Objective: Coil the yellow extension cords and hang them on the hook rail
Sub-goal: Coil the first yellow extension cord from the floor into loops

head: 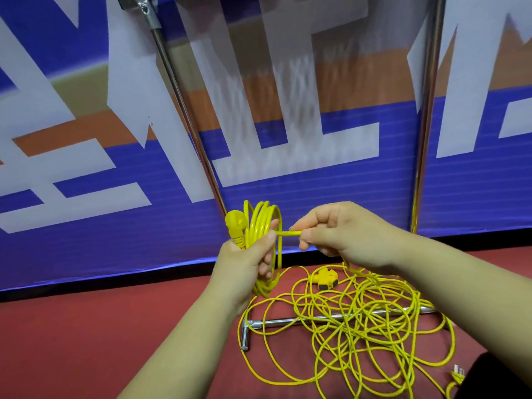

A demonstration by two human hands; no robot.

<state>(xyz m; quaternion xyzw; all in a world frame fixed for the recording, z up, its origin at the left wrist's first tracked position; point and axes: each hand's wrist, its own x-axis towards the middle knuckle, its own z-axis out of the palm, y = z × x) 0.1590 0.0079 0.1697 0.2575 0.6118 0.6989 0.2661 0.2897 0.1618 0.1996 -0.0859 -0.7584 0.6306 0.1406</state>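
My left hand (247,256) grips a small coil of yellow cord (266,226) held upright, with the yellow plug (234,226) sticking up beside my thumb. My right hand (331,231) pinches the cord (290,233) just to the right of the coil, the strand stretched level between both hands. From my right hand the cord drops to a loose tangle of yellow cord (359,326) on the red floor. A yellow socket block (326,278) lies at the tangle's far edge. Another plug (457,373) lies at the lower right.
Two chrome uprights (184,110) (429,110) of a rack rise in front of a blue, white and orange banner (86,168). The rack's chrome base bar (288,321) lies on the floor under the tangle. A dark object (498,378) sits at the bottom right corner.
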